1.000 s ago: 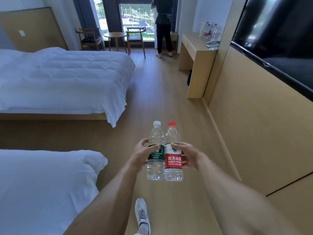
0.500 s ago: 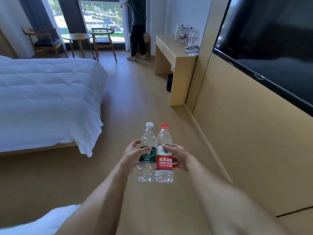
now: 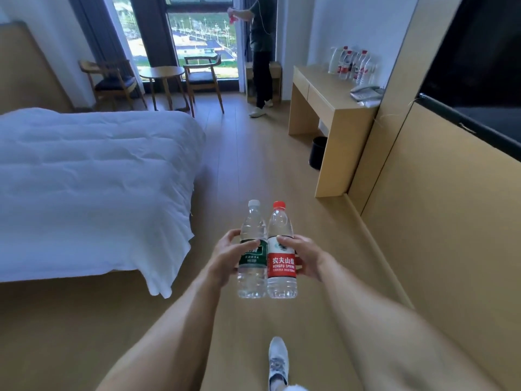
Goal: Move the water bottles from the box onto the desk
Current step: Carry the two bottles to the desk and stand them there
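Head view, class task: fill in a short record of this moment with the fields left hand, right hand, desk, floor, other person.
left hand: left hand grips the green-label bottle, upright
right hand: right hand grips the red-label bottle, upright, side by side with the other
desk: desk ahead on the right, with a cluster of bottles and a telephone on it
floor: black bin under the desk
other person: person standing by the window

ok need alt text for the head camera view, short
A person's left hand holds a clear green-labelled water bottle and the right hand a clear red-labelled, red-capped one, upright side by side above a wooden floor. Ahead right, a light wooden desk carries more bottles; a white bed lies left.
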Action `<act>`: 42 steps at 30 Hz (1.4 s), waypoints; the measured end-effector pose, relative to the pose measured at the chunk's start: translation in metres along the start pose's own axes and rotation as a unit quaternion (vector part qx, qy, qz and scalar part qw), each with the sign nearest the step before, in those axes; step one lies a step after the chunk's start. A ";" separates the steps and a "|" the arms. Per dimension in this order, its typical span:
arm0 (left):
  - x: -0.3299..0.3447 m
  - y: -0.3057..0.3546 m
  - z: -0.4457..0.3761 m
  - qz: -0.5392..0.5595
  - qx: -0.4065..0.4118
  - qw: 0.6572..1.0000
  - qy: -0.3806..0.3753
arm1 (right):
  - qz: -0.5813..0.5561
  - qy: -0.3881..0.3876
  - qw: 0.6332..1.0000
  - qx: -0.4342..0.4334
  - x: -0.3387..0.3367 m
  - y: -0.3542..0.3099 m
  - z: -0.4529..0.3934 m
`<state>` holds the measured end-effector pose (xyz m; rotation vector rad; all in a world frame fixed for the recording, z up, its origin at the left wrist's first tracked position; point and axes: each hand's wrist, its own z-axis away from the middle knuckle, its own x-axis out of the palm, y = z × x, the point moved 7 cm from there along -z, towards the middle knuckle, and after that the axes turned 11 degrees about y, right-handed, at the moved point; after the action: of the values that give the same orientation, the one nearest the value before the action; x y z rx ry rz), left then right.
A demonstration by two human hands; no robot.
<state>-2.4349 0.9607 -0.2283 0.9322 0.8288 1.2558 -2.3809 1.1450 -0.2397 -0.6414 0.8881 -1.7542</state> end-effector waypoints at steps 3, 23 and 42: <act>-0.001 0.029 -0.058 0.000 0.006 1.000 0.030 | 0.011 -0.020 1.000 0.000 0.013 -0.041 -0.060; 0.048 0.155 -0.368 -0.023 -0.007 0.999 0.027 | 0.040 -0.020 0.999 0.023 0.031 -0.237 -0.334; 0.116 0.324 -0.710 -0.063 -0.002 0.992 -0.108 | -0.049 0.111 0.993 0.006 0.042 -0.444 -0.589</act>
<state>-3.1925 1.1809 -0.2207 0.9776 0.7027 1.0267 -3.0900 1.3528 -0.2246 -0.4946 1.0115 -1.9442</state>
